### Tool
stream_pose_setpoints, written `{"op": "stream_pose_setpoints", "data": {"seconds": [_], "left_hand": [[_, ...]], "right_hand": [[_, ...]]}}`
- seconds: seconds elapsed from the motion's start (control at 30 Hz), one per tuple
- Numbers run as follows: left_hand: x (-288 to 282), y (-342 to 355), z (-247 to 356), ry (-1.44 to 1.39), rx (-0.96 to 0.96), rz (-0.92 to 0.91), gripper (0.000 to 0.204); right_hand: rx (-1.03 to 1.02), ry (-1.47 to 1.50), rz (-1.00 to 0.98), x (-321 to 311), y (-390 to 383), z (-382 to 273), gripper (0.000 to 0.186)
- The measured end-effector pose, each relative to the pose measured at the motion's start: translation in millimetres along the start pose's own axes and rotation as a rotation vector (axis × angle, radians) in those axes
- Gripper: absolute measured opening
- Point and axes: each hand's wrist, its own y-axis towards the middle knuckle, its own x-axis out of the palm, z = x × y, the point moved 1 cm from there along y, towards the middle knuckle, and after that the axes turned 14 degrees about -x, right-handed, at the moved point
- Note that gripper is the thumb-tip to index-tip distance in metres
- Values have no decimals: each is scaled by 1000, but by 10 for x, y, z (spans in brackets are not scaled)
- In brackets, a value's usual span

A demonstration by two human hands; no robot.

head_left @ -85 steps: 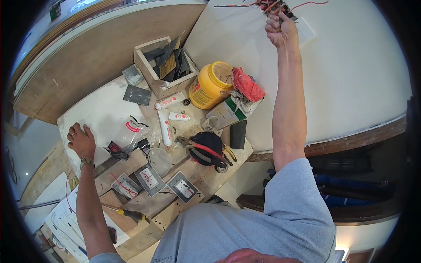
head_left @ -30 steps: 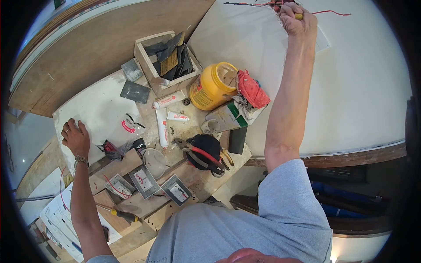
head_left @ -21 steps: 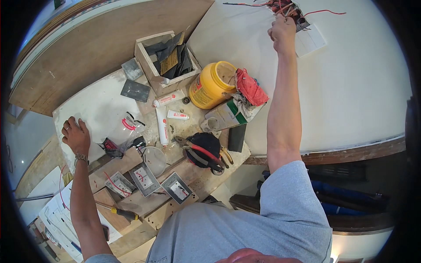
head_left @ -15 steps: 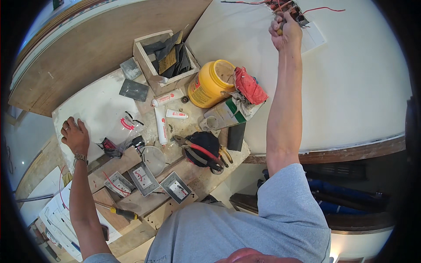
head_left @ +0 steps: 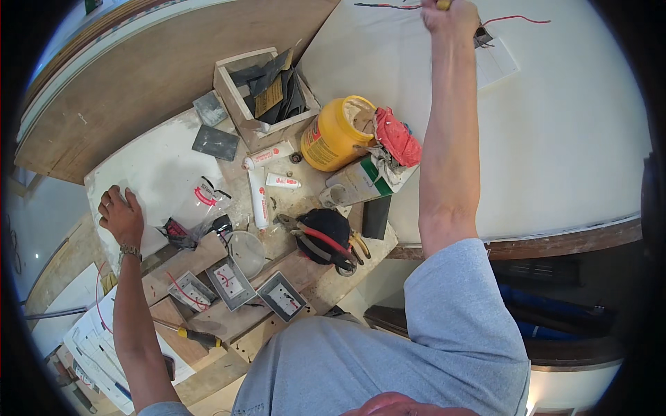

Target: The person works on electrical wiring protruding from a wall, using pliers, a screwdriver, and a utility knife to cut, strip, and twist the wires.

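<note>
My left hand [head_left: 122, 216] lies with fingers spread on a white board [head_left: 156, 163] at the left of the bench. Up at the top edge, my right hand [head_left: 454, 19] is closed around a yellow-handled tool [head_left: 442, 4], of which only the yellow handle end shows. Just beside that hand is an opening [head_left: 481, 36] in the white wall, mostly covered by it. A red wire [head_left: 517, 19] sticks out to the right of the opening. A dark wire with a red stretch [head_left: 388, 6] reaches out to the left.
Around the bench lie a yellow tub [head_left: 326, 142], a wooden box of sandpaper [head_left: 239, 104], white tubes [head_left: 258, 200], red-handled pliers [head_left: 322, 237] and a yellow-and-black screwdriver [head_left: 200, 338]. Grey electrical boxes [head_left: 281, 297] sit near my body. A green-and-white can [head_left: 357, 179] stands beside the tub.
My right hand has moved up along the wall with the yellow-handled tool, partly out of the frame. The left hand stays on the white board.
</note>
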Motion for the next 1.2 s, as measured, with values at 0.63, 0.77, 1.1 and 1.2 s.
{"op": "stream_pose_setpoints", "data": {"seconds": [0.63, 0.77, 1.1, 1.2], "left_hand": [[-17, 0, 19, 24, 6, -16, 38], [-18, -4, 20, 28, 20, 15, 37], [42, 11, 3, 41, 21, 10, 37], [42, 7, 0, 41, 19, 11, 37]], "right_hand": [[-6, -808, 287, -121, -840, -18, 19], [12, -645, 413, -83, -1044, -27, 17], [-76, -694, 443, -61, -953, -19, 16], [-31, -650, 412, -94, -993, -30, 16]]}}
